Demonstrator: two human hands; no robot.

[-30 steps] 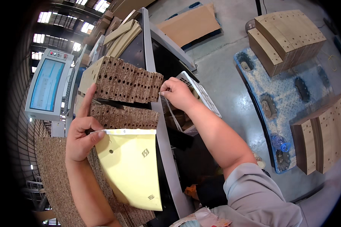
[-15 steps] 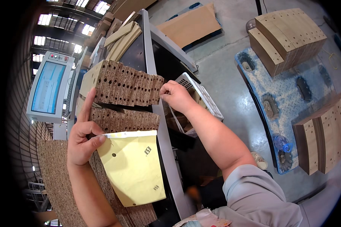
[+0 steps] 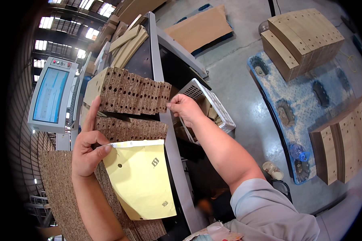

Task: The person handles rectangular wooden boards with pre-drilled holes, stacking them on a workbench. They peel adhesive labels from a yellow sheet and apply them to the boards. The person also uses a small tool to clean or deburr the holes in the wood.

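Landmark: upper row of brown particleboard pieces, stood side by side, drilled edges facing up, end piece on the left pale-faced.
Sheet: limp yellow paper with a dark round spot, grey printed marks and a white top strip; hangs on the near side of the row, beyond a lower row of the same drilled pieces.
Left hand: thumb pressed onto the sheet's upper left corner, pinching it; index finger stretched up to the row's left end, seemingly against it.
Right hand: thumb and forefinger drawn together at the row's right end; cannot tell if anything sits between them.
Handling, my judgement: keep the thumb firm on that corner so the paper doesn't slip or curl; brace the index finger lightly, not pushing pieces out of line; use right fingertips only, pressing square to the end piece.
Risk, judged: the sheet's free lower end could swing or crease.
Right of row: white perforated plastic crate, wood offcuts inside; farther off, worn blue platform bearing wood-faced board stacks.
Left of row: grey-framed lit screen.
Beyond row: pale wooden strips.
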